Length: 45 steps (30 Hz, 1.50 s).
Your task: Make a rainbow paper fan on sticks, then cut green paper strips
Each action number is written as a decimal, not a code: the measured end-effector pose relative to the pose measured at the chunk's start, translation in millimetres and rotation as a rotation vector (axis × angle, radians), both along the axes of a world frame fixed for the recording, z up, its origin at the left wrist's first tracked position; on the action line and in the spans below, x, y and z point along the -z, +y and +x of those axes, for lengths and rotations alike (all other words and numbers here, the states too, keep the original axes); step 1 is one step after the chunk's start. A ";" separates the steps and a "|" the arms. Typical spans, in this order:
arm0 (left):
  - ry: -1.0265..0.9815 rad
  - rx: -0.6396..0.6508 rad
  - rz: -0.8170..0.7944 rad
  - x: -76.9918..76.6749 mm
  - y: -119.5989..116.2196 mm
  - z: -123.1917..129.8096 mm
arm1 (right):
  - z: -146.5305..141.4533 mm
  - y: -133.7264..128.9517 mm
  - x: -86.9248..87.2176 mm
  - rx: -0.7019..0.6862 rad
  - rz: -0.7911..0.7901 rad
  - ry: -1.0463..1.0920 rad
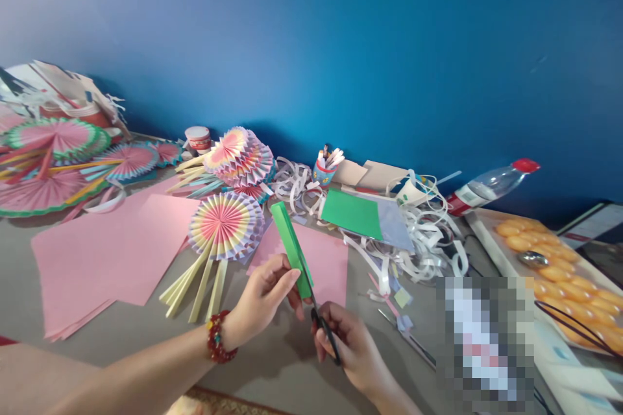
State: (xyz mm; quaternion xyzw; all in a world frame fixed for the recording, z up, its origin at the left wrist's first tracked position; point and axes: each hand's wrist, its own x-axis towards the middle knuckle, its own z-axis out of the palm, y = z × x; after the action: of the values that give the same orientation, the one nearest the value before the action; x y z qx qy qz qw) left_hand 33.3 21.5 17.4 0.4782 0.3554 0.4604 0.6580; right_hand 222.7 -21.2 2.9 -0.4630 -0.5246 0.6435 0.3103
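My left hand (pixel 270 295) pinches a narrow strip of green folded paper (pixel 288 233) near its lower end, thumb on top. The strip stands up at a slant above the table. In my right hand (pixel 346 343) is a pair of scissors (pixel 331 336) with black handles. Its blades reach up along the strip's right edge, close to my left fingertips; whether they are parted is hard to see. Just behind lies a pink paper sheet (pixel 331 259). A pleated paper fan (pixel 226 227) in pink, yellow and lilac, with pale yellow sticks, lies left of the strip.
Large pink sheets (pixel 111 246) cover the left, with more pleated fans (pixel 53 142) behind. Curled white paper strips (pixel 433 240) surround a green sheet (pixel 353 213). A pen cup (pixel 324 172) stands by the wall. At right are a tilted bottle (pixel 491 188) and a box of orange items (pixel 549 259).
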 end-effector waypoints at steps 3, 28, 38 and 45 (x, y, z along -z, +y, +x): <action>-0.004 0.001 -0.004 1.3 0.2 -0.1 | 0.1 -0.4 1.2 0.017 -0.020 -0.010; -0.007 0.031 0.023 6.7 -1.8 0.6 | 0.1 -0.4 -0.2 -0.013 0.016 0.026; -0.015 0.036 0.028 6.1 -0.7 1.2 | 0.2 0.3 0.7 -0.003 0.029 0.008; -0.015 0.029 0.022 4.7 -3.0 0.8 | -0.4 -0.8 5.8 0.025 0.018 -0.019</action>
State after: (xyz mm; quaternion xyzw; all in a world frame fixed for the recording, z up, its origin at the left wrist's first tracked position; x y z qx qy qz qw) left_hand 34.0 18.5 12.6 0.4871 0.3386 0.4580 0.6621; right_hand 222.3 -22.0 -2.9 -0.4729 -0.5275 0.6304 0.3174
